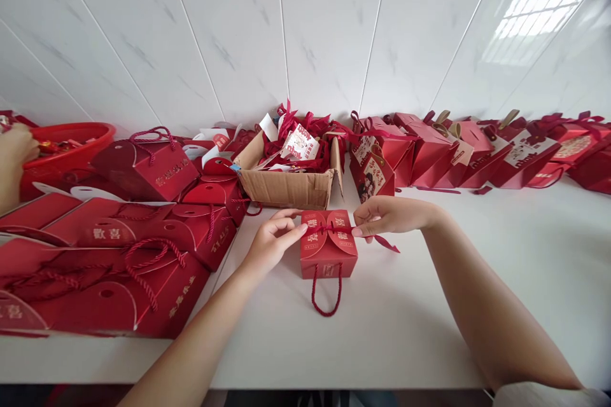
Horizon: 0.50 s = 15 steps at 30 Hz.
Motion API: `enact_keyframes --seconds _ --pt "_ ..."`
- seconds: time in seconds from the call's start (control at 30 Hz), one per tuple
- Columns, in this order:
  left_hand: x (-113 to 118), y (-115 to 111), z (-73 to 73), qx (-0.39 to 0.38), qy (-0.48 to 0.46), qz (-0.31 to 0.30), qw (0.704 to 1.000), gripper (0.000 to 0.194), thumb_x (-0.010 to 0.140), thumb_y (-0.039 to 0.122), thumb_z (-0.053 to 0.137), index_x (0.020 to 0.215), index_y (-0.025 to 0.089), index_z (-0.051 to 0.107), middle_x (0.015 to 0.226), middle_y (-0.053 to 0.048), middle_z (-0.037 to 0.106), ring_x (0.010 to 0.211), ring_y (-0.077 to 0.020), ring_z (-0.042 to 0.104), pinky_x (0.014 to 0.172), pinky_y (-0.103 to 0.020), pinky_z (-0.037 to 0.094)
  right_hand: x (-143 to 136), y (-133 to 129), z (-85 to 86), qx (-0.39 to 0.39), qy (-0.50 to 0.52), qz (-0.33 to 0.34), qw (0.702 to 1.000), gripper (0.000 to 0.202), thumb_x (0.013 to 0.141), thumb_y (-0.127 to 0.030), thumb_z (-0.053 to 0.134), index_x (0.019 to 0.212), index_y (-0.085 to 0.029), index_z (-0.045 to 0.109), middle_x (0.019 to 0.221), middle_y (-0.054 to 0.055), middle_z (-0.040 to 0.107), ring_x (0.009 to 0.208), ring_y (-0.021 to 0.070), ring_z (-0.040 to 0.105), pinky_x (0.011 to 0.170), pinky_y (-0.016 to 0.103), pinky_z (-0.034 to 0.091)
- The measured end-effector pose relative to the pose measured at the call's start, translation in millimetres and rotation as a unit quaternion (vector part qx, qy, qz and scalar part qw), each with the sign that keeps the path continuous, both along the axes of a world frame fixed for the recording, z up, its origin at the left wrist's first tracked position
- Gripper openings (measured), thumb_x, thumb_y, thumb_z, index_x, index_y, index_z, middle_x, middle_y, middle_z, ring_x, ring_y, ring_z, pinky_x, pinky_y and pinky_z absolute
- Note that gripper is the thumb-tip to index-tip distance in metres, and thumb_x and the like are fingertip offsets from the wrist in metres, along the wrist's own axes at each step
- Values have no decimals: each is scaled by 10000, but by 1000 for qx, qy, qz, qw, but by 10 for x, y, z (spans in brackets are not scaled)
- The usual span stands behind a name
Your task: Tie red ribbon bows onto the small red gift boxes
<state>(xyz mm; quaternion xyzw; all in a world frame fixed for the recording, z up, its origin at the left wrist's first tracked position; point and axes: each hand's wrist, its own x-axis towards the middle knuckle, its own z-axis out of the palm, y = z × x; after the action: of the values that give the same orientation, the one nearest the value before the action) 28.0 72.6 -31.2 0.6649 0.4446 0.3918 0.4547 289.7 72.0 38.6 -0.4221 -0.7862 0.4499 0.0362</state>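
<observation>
A small red gift box stands on the white table in front of me, its rope handle hanging toward the near edge. Across its lid runs a dark red ribbon, crossed at the middle. My left hand rests at the box's left top edge, thumb and fingers closed around the ribbon's left part. On the right side, my right hand pinches the ribbon, and a loose tail hangs out below the fingers.
An open cardboard box of ribbons and tags stands behind. Red boxes fill the left; finished-looking tagged boxes line the wall at right. Another person's hand is by a red basin.
</observation>
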Motion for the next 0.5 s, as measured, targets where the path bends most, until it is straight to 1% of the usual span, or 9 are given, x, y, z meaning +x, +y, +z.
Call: enact_keyframes --seconds 0.1,0.23,0.4,0.5 --pt "7 -9 12 -6 -9 0 1000 368 771 369 624 509 192 435 1191 -69 614 1242 -277 483 1021 -370 350 14 35 -58 -5 -1 -1 1000 432 785 -574 575 662 -164 514 657 -21 494 599 96 400 571 243 315" --pt "21 -20 32 -13 -9 5 1000 368 756 354 634 505 196 416 1182 -84 623 1243 -291 483 1003 -395 358 14 75 -126 -10 -4 -4 1000 434 781 -551 591 626 -170 452 616 -47 408 572 83 338 553 240 276" --pt "31 -22 36 -2 -4 21 1000 389 743 336 634 497 201 365 1185 -87 626 1237 -298 490 990 -389 358 24 98 -150 -28 9 -3 1000 423 784 -540 596 634 -166 466 633 -42 423 584 84 343 560 239 277" --pt "30 -16 53 1 -2 21 1000 411 726 322 646 479 204 339 1144 -98 642 1213 -301 512 979 -385 359 32 93 -147 -28 3 -1 1000 405 797 -525 589 647 -161 492 635 -40 411 586 84 337 556 236 277"
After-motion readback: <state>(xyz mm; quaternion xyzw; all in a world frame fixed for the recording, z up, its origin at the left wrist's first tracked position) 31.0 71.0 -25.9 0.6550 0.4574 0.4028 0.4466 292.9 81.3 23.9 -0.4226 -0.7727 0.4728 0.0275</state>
